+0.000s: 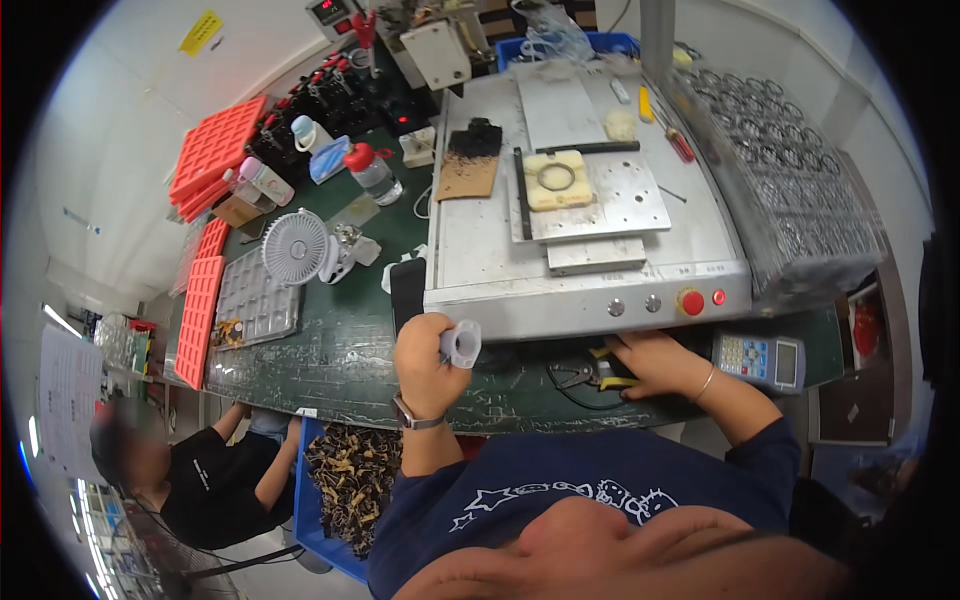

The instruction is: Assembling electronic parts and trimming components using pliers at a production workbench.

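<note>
My left hand [425,360] is closed around a pale translucent plastic piece [463,345] with a hollow round opening and a flanged rim. It is held just in front of the machine's front panel. To the right, my right hand [655,362] lies low over the table with its fingers around the yellow-and-black handles of a pair of pliers [606,370]. The pliers' jaws point left, beside a thin dark cable loop. Above on the machine's plate sits a cream block [557,182] with a dark ring [556,177] on it.
The metal machine [480,260] has a red button [690,301]. A calculator-like keypad device [760,362] lies right. Stacked clear trays of rings [800,190] stand behind it. Left are a white fan [297,246], a bottle [375,177] and red trays [200,320]. A person [215,470] sits by a blue parts bin [310,540].
</note>
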`<state>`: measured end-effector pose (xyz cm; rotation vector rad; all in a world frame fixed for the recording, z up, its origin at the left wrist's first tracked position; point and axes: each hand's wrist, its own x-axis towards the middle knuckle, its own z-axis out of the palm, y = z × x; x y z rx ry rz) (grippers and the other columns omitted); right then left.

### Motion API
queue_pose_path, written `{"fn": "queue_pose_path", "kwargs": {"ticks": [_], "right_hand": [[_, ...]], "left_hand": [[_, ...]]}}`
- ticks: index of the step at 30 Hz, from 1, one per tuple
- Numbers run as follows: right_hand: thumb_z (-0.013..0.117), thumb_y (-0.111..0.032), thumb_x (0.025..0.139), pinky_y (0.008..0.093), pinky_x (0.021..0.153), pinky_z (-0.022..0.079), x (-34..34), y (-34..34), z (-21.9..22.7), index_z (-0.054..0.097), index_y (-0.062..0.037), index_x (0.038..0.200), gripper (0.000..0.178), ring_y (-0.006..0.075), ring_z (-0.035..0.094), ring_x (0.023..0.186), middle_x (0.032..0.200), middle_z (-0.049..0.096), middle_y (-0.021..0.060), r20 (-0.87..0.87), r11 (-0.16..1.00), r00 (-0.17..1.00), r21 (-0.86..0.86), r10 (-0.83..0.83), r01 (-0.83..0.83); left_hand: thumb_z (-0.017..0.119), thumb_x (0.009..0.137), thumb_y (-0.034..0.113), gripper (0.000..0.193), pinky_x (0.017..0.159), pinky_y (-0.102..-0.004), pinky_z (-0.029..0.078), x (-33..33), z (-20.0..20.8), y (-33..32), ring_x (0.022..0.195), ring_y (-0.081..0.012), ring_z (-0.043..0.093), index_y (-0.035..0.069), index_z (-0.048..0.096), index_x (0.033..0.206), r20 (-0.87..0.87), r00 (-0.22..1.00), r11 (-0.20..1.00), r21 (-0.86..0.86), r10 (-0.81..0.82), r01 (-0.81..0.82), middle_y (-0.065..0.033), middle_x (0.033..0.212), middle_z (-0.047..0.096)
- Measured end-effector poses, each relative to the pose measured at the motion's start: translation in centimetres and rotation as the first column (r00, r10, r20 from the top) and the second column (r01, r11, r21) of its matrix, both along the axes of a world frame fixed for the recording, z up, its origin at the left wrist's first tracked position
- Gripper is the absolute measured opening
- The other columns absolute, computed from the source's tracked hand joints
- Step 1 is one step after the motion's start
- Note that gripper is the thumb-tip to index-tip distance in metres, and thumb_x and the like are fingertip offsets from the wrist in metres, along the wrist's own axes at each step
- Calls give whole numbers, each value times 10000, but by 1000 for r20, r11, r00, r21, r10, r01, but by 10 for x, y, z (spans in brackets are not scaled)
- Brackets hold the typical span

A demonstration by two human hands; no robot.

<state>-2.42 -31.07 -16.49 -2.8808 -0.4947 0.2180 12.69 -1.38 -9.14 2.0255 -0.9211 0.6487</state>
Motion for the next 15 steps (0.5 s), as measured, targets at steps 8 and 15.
{"fn": "queue_pose_path", "kwargs": {"ticks": [8,15], "right_hand": [[705,-242,587,430,775,498,-31,25,46,595,22,958,468,361,566,881,943,539,183,-69,967,991,218,-115,128],[713,-272,588,438,836,475,30,-7,199,577,34,1084,598,374,564,921,977,567,206,217,929,909,191,-355,317]], "left_hand": [[661,677,13,205,625,-356,463,24,37,-18,661,-310,561,22,564,858,75,988,979,-140,-137,146,-124,766,575],[644,709,-27,172,603,-307,457,50,45,-12,654,-246,576,11,584,866,11,999,924,-378,-50,51,-100,763,595]]}}
